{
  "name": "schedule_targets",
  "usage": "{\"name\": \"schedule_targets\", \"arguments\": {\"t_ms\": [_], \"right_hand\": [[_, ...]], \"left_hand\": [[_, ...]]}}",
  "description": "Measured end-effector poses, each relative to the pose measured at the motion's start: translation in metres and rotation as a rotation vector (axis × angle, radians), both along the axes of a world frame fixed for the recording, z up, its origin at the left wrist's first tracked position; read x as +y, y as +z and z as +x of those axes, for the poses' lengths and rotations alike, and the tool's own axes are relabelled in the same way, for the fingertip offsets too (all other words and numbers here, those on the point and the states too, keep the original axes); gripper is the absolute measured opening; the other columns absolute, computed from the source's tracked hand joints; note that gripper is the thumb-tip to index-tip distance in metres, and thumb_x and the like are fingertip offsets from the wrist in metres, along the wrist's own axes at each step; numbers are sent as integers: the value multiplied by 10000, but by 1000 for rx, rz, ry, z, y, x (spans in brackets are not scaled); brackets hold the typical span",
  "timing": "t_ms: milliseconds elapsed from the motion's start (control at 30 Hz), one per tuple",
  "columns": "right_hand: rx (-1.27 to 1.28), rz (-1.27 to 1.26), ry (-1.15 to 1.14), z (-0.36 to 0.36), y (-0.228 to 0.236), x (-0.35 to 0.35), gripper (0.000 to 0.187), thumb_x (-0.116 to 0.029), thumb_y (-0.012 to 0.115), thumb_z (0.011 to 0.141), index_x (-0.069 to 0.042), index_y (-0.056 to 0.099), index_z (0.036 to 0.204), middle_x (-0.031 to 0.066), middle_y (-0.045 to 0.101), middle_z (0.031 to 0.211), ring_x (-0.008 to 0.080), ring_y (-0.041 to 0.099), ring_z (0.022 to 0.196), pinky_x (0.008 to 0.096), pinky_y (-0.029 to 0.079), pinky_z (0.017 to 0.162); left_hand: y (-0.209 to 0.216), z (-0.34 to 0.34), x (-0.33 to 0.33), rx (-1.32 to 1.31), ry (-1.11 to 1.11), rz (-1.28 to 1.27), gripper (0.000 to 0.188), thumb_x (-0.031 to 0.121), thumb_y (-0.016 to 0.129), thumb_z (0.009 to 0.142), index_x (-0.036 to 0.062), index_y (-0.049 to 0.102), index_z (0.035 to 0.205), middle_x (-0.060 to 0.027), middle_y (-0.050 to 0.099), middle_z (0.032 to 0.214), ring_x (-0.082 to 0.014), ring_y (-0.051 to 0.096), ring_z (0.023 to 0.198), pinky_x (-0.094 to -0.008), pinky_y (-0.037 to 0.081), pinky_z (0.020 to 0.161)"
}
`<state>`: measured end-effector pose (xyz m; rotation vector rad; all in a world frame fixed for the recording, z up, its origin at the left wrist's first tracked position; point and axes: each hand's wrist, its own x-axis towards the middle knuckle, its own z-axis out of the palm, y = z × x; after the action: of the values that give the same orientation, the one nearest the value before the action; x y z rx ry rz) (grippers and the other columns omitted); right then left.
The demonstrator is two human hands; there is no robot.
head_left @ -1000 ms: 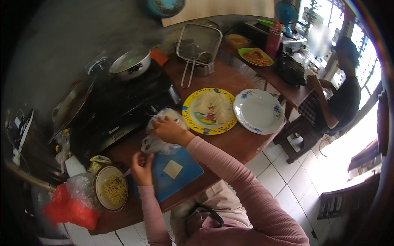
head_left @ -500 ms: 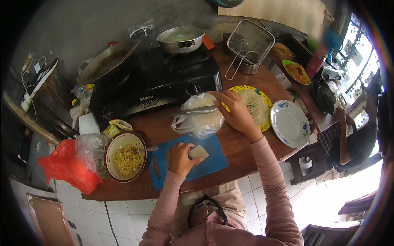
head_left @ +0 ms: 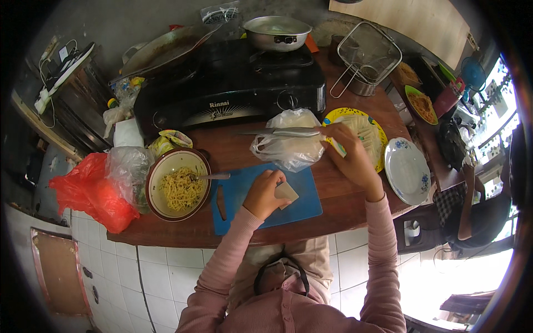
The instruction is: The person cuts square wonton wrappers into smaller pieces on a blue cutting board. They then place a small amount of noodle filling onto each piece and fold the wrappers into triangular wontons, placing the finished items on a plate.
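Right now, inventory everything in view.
Table: 1, brown, centre
Stove: 1, black, rear
Pot: 1, silver, on stove
Wok: 1, dark, stove's left
Strainer: 1, silver, right of stove
Plates: 2, yellow and white, right
Bowl: 1, cream, left, with noodles
Red bag: 1, red, left
Board: 1, blue, front
Square: 1, cream, over board
Middle bag: 1, whitish, before stove
Knife: 1, silver, over middle bag
Person: 1, dark clothes, far right
Left hand: 1, pink-sleeved, on square
Right hand: 1, pink-sleeved, at knife

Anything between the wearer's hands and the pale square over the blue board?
Nothing visible separates the left hand from the pale square: its fingers are on it. Between the right hand, which holds a knife, and the square, the plastic bag lies along the straight line in this view.
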<state>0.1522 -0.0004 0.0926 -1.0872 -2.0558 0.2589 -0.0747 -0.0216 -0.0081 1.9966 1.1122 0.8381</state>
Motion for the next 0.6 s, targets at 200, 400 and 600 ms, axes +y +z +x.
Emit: {"name": "schedule_targets", "arguments": {"t_ms": [200,400,600], "right_hand": [[283,-364,5,-6,-28,-31,291,17,592,806,0,613,1096,140,605,996,273,579,891,333,457,812],[146,-181,-43,-26,-73,-48,332,-76,658,777,-34,617,1104,125,598,994,286,560,923,336,441,822],[-184,-275,-54,-50,-84,-50,489,-258,744,717,-120,583,1157,90,523,1101,284,460,1075,407,341,930]], "left_hand": [[0,-8,6,-67,-65,-120,549,91,815,583,75,541,1058,-16,505,833,-127,447,695,-263,412,651],[0,-15,15,55,-65,-136,575,122,829,572,79,563,1080,-29,510,809,-153,477,761,-267,412,688],[11,-19,-9,15,46,81,492,118,816,599,76,592,1035,-55,520,822,-204,524,824,-301,429,723]]}}
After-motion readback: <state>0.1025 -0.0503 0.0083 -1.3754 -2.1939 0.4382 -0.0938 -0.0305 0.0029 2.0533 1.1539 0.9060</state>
